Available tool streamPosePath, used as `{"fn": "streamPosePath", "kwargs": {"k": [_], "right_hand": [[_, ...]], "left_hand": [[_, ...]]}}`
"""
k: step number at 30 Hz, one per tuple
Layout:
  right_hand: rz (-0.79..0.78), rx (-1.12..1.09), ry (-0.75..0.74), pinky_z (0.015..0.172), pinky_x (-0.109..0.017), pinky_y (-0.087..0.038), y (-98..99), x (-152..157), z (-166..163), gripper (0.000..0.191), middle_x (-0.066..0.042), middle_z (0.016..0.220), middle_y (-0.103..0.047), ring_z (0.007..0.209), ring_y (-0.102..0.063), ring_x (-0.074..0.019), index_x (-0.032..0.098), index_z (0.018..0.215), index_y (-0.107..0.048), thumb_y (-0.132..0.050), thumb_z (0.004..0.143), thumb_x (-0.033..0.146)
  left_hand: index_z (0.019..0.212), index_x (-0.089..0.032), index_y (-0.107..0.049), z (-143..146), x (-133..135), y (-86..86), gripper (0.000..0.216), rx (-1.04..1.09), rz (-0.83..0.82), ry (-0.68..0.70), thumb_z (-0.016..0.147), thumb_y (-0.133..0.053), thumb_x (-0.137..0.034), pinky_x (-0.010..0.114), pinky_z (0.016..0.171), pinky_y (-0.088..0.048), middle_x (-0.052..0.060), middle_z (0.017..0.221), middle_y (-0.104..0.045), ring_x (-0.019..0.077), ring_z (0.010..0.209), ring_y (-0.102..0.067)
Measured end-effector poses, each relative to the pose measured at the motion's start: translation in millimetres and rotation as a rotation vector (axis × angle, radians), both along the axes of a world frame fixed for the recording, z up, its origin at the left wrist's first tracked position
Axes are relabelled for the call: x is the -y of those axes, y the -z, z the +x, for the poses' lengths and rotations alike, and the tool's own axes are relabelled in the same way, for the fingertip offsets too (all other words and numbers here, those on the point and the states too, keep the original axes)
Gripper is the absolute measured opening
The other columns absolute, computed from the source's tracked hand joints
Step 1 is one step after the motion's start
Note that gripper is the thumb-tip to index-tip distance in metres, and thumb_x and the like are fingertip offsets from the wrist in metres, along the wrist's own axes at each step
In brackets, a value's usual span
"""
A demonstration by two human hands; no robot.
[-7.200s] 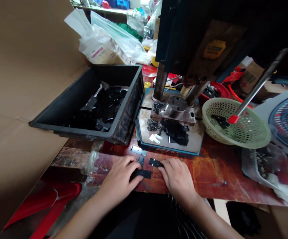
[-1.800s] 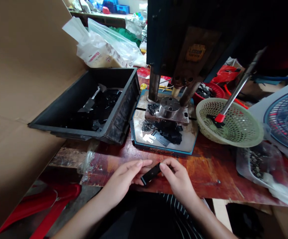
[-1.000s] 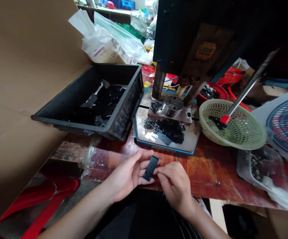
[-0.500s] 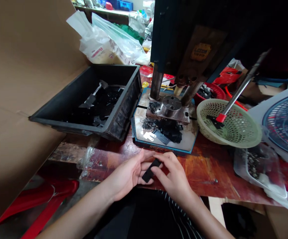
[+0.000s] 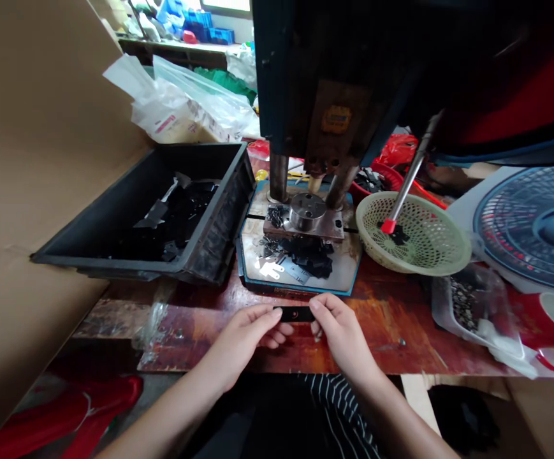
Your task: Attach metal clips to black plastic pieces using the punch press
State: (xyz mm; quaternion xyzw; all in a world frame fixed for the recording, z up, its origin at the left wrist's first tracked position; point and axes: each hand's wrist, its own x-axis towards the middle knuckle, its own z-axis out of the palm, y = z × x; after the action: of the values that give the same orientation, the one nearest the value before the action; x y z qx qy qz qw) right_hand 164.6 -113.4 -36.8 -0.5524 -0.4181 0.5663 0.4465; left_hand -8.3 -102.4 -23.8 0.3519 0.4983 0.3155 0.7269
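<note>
A small flat black strip with a ring-shaped mark in its middle spans the gap between my hands, held level above the table's front part. My left hand pinches its left end between thumb and fingers. At the other end, my right hand grips it the same way. Just beyond lies the press base plate, bearing a pile of black pieces, small metal clips and a few white pieces. A round steel block sits behind them under the press.
To the left stands a black bin with dark pieces inside, beside a large cardboard sheet. A green basket, a clear tub of small metal parts, a red mug and a fan are on the right.
The black strip has turned from slanted to level. My left hand has gone from lying open beneath it to pinching its left end. The camera view has shifted right.
</note>
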Motion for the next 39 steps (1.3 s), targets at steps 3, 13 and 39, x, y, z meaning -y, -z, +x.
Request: {"fn": "streamPosePath", "kwargs": {"k": [3, 13, 39], "right_hand": [[-0.072, -0.278, 0.014, 0.044, -0.018, -0.037, -3.0, -1.7, 1.6, 0.030, 0.006, 0.048, -0.052, 0.041, -0.043, -0.0065, 0.018, 0.072, -0.051, -0.059, 0.081, 0.046], [-0.097, -0.547, 0.130, 0.040, -0.015, -0.039, -17.5, 1.2, 17.1, 0.034, 0.006, 0.047, -0.053, 0.039, -0.043, -0.0050, 0.018, 0.075, -0.051, -0.070, 0.072, 0.046], [0.013, -0.399, 0.130, 0.053, -0.021, -0.041, -27.5, -60.2, 37.4, 0.036, 0.003, 0.059, -0.059, 0.049, -0.051, -0.0078, 0.016, 0.096, -0.064, -0.069, 0.074, 0.044]], "left_hand": [[0.082, -0.012, -0.069, 5.8, -6.3, -0.1, 0.025, 0.003, 0.049, -0.069, 0.079, -0.064, -0.037, 0.015, 0.054, -0.043, 0.003, 0.068, -0.068, 0.0070, 0.057, -0.056], [0.099, -0.017, -0.067, 21.5, -12.5, -19.4, 0.027, -0.294, 0.413, 0.060, 0.079, -0.061, -0.034, 0.026, 0.068, -0.047, 0.004, 0.083, -0.070, 0.0166, 0.074, -0.062], [0.093, -0.015, -0.069, 44.0, -75.9, -41.0, 0.031, -0.253, 0.315, 0.000, 0.072, -0.064, -0.036, 0.028, 0.063, -0.048, 0.004, 0.073, -0.068, 0.0162, 0.065, -0.060]]}}
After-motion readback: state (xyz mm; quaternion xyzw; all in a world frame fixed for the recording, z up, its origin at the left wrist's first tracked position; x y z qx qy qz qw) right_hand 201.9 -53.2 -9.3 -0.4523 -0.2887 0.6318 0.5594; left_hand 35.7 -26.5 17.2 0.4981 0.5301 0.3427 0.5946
